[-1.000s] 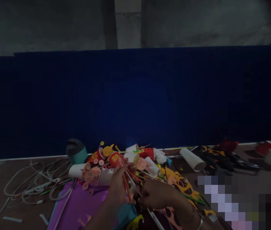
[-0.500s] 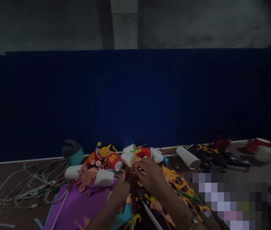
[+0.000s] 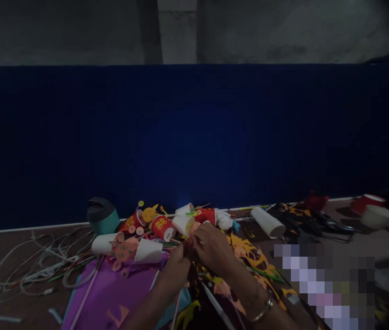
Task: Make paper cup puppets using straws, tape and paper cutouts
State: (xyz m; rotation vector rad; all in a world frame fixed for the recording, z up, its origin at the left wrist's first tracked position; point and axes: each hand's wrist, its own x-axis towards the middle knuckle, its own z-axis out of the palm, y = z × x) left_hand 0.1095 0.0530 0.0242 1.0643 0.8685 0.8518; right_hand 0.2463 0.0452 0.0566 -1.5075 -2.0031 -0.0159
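My left hand (image 3: 178, 262) and my right hand (image 3: 212, 247) meet over the middle of the cluttered table, fingertips pressed together. Both are closed, and whatever sits between the fingers is too dark and covered to make out. Just beyond them lie paper cups: a red cup with yellow print (image 3: 163, 227), a white cup (image 3: 183, 225) and another red cup (image 3: 207, 215). Left of my left hand, a white cup (image 3: 148, 251) lies on its side against an orange paper animal cutout (image 3: 124, 251). Yellow and orange paper scraps (image 3: 246, 250) spread beside my right wrist.
Purple sheets (image 3: 112, 293) lie at front left, near tangled white cables (image 3: 31, 261). A teal and dark grey container (image 3: 103, 217) stands behind them. A white cup (image 3: 268, 223) rests at right, and a pale bowl (image 3: 380, 216) farther right. A blue partition (image 3: 194, 137) borders the back.
The reddish strip seen between my fingers and hanging below them is now hidden or out of sight. My hands stay together in nearly the same place, and the view has shifted slightly.
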